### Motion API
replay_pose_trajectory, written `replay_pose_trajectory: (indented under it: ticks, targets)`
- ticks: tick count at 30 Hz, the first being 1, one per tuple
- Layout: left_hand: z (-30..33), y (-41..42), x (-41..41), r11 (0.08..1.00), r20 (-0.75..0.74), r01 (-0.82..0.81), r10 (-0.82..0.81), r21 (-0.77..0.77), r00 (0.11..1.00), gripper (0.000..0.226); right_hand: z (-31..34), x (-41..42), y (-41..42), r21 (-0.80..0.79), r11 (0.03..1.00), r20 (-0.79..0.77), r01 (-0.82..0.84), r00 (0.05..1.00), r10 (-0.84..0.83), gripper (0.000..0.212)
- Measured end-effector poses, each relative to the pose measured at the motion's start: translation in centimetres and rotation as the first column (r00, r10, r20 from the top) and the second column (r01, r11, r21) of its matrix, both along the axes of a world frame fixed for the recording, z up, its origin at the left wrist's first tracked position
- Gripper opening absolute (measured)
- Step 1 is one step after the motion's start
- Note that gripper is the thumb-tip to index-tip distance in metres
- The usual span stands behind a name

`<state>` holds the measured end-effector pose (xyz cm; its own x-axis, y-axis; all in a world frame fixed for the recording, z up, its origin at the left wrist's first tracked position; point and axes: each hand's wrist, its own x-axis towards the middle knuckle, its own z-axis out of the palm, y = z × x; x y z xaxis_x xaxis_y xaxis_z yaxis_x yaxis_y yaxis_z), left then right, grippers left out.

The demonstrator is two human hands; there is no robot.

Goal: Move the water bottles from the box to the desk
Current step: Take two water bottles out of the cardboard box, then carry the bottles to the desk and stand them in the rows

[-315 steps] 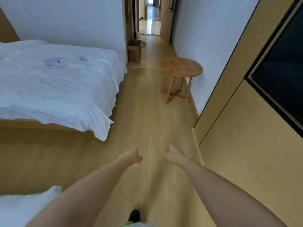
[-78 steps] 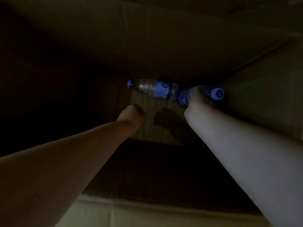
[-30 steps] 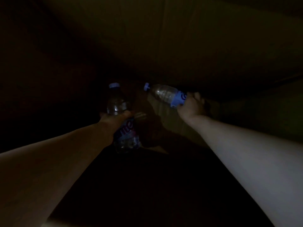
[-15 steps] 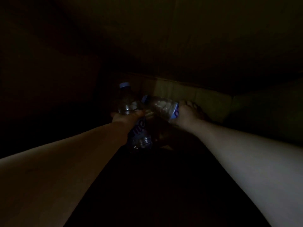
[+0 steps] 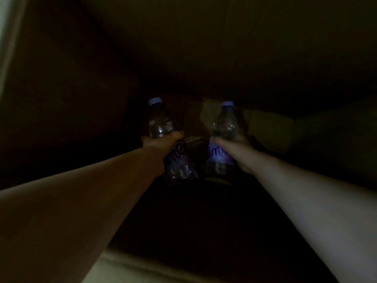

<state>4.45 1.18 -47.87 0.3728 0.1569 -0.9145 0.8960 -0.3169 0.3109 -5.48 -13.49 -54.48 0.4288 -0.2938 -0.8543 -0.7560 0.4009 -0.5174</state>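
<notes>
Change: right bottle (image 5: 223,137), tilted leftward half a second ago, now stands upright beside left bottle (image 5: 169,139).
Left hand (image 5: 161,142): grip closed around left bottle at mid-body.
Right hand (image 5: 234,148): grip closed around right bottle at label.
Location: both bottles inside dark cardboard box (image 5: 271,131), caps up, near each other but apart.

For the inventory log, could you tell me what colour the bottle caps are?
Both clear plastic water bottles' caps look pale lilac-blue, clearest in the dim head view.
</notes>
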Motion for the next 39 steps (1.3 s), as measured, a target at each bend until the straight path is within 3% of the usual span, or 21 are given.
replay_pose_trajectory:
  ticks: [2, 3, 9, 16, 20, 25, 32, 36, 39]
  targets:
    - [1.8, 0.0, 0.1, 1.000, 0.008, 0.002, -0.002, -0.011, 1.000, 0.088, 1.8, 0.0, -0.4, 0.110, 0.976, 0.027, 0.187, 0.981, -0.191, 0.027]
    - [2.7, 0.0, 0.1, 1.000, 0.005, 0.005, -0.005, -0.024, 1.000, 0.087, 2.8, 0.2, -0.7, 0.112, 0.970, 0.023, 0.216, 0.975, -0.220, 0.025]
    - [9.0, 0.3, -0.1, 0.992, 0.013, 0.070, -0.069, -0.104, 0.998, 0.073, 9.7, 0.4, -1.4, 0.097, 0.985, -0.035, 0.140, 0.990, -0.137, 0.033]
    - [16.9, 2.0, -1.6, 0.984, 0.142, 0.141, -0.125, -0.112, 0.982, 0.068, 17.5, -1.3, 1.6, -0.036, 0.988, -0.024, 0.148, 0.989, -0.149, 0.049]
    - [21.4, 4.4, -2.4, 0.991, 0.232, 0.098, -0.074, -0.095, 0.970, 0.063, 22.6, -1.6, 3.6, -0.171, 0.982, -0.006, 0.081, 0.997, -0.083, 0.070]
    - [28.3, 9.3, -3.3, 0.993, 0.285, -0.006, 0.040, -0.119, 0.958, 0.050, 30.6, -0.8, 7.1, -0.230, 0.973, -0.040, 0.009, 0.999, -0.019, 0.076]
    - [39.4, 17.2, -5.7, 0.972, 0.288, -0.180, 0.218, -0.152, 0.933, 0.049, 42.7, 2.3, 14.7, -0.281, 0.944, 0.009, -0.175, 0.983, 0.185, 0.069]
    - [45.7, 21.6, -8.9, 0.924, 0.262, -0.347, 0.378, -0.160, 0.888, 0.048, 49.9, 2.5, 19.6, -0.312, 0.896, 0.037, -0.317, 0.938, 0.344, 0.062]
    - [49.3, 25.3, -11.5, 0.917, 0.289, -0.371, 0.398, -0.145, 0.870, 0.043, 54.3, 1.9, 23.3, -0.318, 0.855, 0.055, -0.410, 0.892, 0.448, 0.060]
